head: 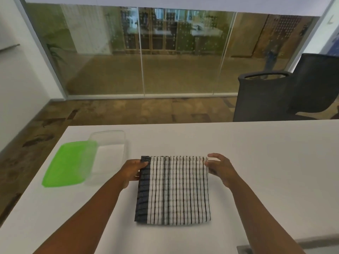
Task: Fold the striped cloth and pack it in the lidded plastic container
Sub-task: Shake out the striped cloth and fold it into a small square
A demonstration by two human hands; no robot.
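Observation:
The striped cloth (pixel 176 191), white with black lines and a dark band down its left side, lies folded into a square on the white table (pixel 266 162). My left hand (pixel 131 171) pinches its far left corner. My right hand (pixel 218 166) pinches its far right corner. The clear plastic container (pixel 110 153) stands open to the left of the cloth. Its green lid (pixel 67 164) lies flat beside it, further left.
A dark office chair (pixel 286 96) stands beyond the table's far right edge. A glass wall runs across the room behind. The table's left edge passes close to the green lid.

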